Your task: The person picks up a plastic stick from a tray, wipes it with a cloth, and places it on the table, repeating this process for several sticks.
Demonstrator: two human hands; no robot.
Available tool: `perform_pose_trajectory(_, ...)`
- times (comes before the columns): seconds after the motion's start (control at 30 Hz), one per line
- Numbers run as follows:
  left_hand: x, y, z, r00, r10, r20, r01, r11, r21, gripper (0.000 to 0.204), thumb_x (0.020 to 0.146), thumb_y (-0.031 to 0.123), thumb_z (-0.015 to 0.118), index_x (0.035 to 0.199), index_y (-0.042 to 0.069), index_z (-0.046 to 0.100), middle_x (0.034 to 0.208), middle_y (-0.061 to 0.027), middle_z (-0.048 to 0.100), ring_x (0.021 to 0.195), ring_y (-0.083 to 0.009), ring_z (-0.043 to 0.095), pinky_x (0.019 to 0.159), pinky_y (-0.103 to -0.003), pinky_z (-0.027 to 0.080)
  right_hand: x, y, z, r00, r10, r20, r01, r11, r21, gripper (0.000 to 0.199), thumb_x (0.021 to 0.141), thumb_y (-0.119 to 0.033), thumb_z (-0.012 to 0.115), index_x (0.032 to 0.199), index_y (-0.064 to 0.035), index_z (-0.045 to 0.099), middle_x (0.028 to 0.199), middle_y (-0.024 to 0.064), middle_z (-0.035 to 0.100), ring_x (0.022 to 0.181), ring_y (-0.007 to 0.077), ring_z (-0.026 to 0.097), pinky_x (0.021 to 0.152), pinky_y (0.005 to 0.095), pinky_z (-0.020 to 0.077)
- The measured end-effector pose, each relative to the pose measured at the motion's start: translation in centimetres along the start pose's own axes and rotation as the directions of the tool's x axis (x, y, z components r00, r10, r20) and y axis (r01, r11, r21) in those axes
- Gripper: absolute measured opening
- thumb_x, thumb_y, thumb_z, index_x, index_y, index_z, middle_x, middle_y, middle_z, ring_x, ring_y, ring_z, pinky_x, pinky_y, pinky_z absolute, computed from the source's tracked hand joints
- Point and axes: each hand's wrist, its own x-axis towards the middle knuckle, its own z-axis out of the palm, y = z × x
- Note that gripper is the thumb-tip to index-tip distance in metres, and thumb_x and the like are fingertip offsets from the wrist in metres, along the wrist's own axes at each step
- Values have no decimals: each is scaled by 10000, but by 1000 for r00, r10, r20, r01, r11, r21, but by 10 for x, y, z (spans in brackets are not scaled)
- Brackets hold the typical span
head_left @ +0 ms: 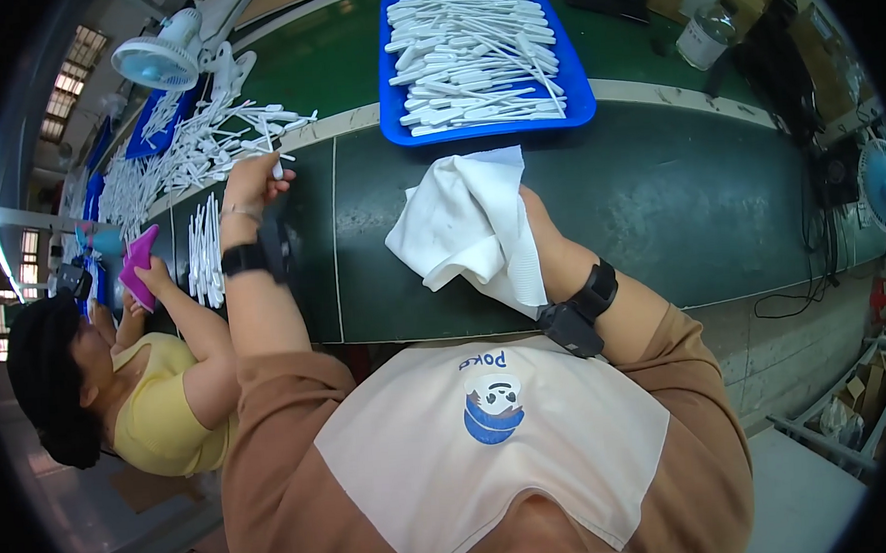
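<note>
White cloth (465, 225) drapes over the right hand (536, 227), hiding its grip.

A single fisheye view from the wearer's head looks steeply down over the chest onto a dark green workbench (659, 195), close enough that the torso fills the lower half of the picture. The left hand (255, 179) and right hand (535, 222) reach up from the lower edge toward the far side of the bench, where a blue tray (574, 94) sits near the top. Straight edges bow toward the black rim. A neighbouring worker (149, 392) appears at far left.
</note>
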Motion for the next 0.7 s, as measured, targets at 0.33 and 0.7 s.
perform_pose_trajectory(0.33, -117, -5, 104, 881, 349, 319, -59, 751, -657, 131, 844, 128, 477, 888, 7, 500, 699, -92, 571, 493, -111, 502, 448, -191, 409, 2, -2, -4, 991, -136, -2, 135, 985, -106, 324, 856, -216, 461, 1115, -21, 454, 1002, 92, 541, 893, 183, 555, 750, 289, 470)
perform_pose_trajectory(0.7, -128, 8, 143, 816, 390, 427, -74, 802, -592, 179, 838, 127, 500, 954, -10, 501, 750, -71, 594, 517, -80, 505, 476, -179, 420, 6, -11, -14, 943, -329, -41, 302, 903, -307, 337, 860, -239, 449, 1120, -25, 449, 1026, 86, 529, 896, 150, 539, 760, 270, 449)
